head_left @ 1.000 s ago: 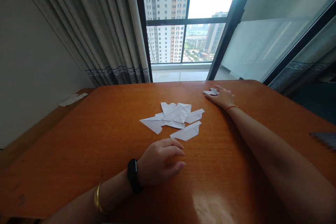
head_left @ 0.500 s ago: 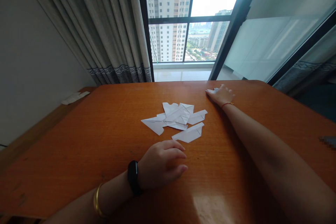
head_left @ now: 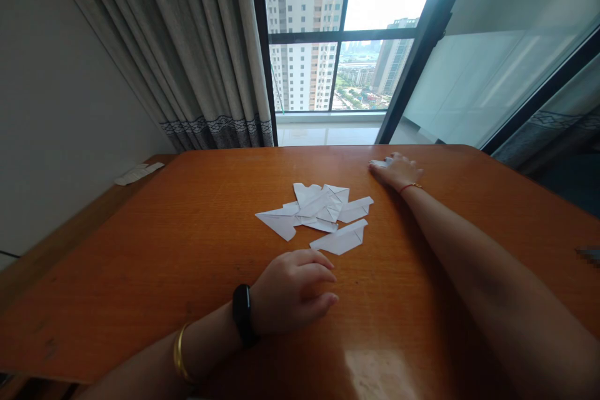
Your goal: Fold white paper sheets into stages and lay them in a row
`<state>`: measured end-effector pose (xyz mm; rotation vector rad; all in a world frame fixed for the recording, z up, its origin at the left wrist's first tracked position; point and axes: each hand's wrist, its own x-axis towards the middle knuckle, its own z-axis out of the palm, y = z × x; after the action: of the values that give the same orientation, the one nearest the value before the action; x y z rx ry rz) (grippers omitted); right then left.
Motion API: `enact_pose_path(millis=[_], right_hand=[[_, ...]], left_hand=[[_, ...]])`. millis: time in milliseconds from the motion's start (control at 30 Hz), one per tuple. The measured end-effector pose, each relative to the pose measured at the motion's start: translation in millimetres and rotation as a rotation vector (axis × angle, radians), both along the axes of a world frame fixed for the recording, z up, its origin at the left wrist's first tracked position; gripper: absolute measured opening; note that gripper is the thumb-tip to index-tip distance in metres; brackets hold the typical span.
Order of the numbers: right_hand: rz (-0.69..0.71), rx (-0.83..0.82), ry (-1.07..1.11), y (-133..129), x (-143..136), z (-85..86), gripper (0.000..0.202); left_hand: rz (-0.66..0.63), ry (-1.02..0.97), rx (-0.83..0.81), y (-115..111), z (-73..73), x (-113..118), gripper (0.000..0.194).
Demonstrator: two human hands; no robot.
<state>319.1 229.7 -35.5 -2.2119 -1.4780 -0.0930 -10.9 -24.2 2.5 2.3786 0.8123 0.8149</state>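
Several folded white papers, some shaped like paper planes, lie overlapping in a loose pile mid-table. One folded paper rests apart at the pile's near side. My left hand is just in front of it, open and holding nothing, its fingers loosely curved and apart. Near the table's far edge, my right hand is on a small piece of white paper, which shows between thumb and fingers. The hand covers most of that piece, so its shape is hidden.
The brown wooden table has its far edge near a window. A grey curtain hangs at the left. Crumpled white paper lies on a ledge beyond the table's left side. Something grey and blurred is at the right.
The whole view has shifted slightly, so everything appears a little further right. Both hands and the papers keep nearly the same places on the table.
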Motion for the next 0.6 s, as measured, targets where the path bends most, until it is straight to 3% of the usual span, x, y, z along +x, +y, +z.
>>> enact_pose_path(millis=[467, 600], right_hand=[[0.051, 0.108, 0.091, -15, 1, 6.2, 0.077], [0.098, 0.28, 0.007, -36, -25, 27.2, 0.049]], left_hand=[[0.002, 0.016, 0.005, 0, 0.1, 0, 0.017], [0.007, 0.008, 0.009, 0, -0.4, 0, 0.017]])
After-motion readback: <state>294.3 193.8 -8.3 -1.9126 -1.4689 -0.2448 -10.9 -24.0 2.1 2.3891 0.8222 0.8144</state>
